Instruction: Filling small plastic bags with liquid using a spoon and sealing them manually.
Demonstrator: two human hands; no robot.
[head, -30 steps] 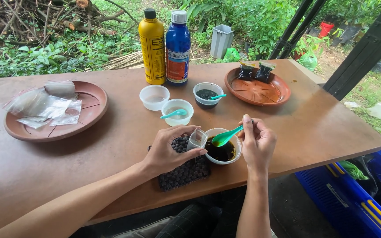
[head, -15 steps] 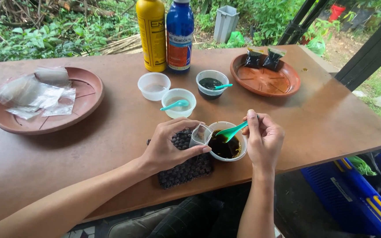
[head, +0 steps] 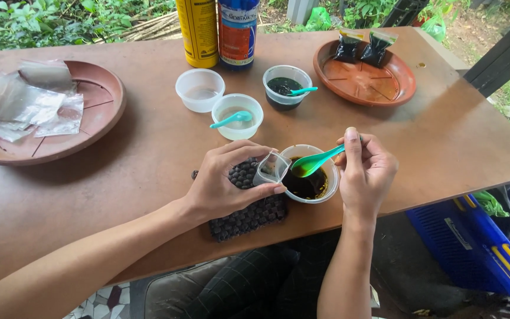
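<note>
Pinching green spoon (head: pixel 317 160) in right hand (head: pixel 366 172), left hand (head: pixel 225 184) gripping small clear bag (head: pixel 270 169), dark-liquid cup (head: pixel 309 180) between, black mat (head: pixel 249 204) beneath.

table (head: pixel 432 147): matt brown board | spoon (head: pixel 317 160): glossy green plastic | cup (head: pixel 271 168): clear plastic

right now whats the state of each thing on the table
left hand: grip shut on small clear pouch, pouch mouth open
right hand: grip shut on green spoon, spoon over near cup
near cup: holds dark liquid
cup with teal spoon: holds pale liquid
far left cup: nearly empty
far right cup: dark liquid, spoon in it
two bottles: upright
right dish: two filled dark pouches
left dish: empty clear pouches
</note>
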